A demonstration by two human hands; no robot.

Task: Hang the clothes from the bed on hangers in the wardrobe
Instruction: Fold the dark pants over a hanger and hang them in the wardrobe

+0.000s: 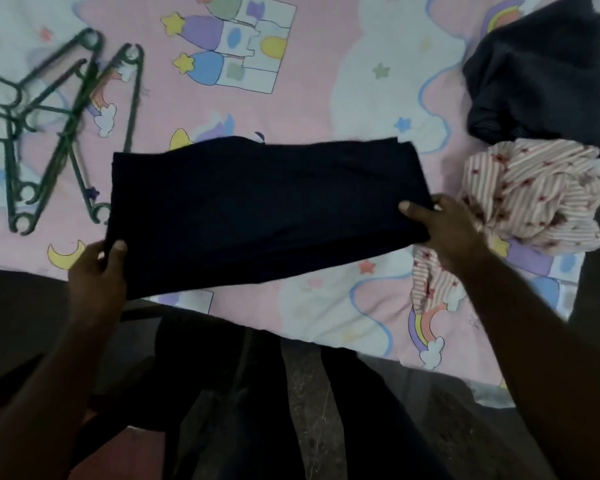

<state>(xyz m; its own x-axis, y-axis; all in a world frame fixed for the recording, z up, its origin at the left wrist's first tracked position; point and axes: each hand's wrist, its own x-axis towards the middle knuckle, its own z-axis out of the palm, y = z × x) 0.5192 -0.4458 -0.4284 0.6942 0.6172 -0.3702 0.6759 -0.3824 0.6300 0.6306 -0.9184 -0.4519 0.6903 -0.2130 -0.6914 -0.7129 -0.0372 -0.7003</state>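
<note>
your left hand (96, 271) pinches the near-left corner of the folded navy garment (257, 213), thumb on top; your right hand (444, 230) pinches its right end likewise, so its long axis runs left to right between them over the bed (326, 81). the green hangers (59, 133) lie just beside its left end, nearer the left hand. the striped cloth (534, 199) crowds the right hand, and bare sheet shows past the far edge.

Both hands hold a folded dark garment (257, 209) over the bed (326, 98)
Left hand (97, 271) and right hand (444, 230) pinch its near corners; green hangers (59, 133) lie far left, striped cloth (534, 192) right
</note>
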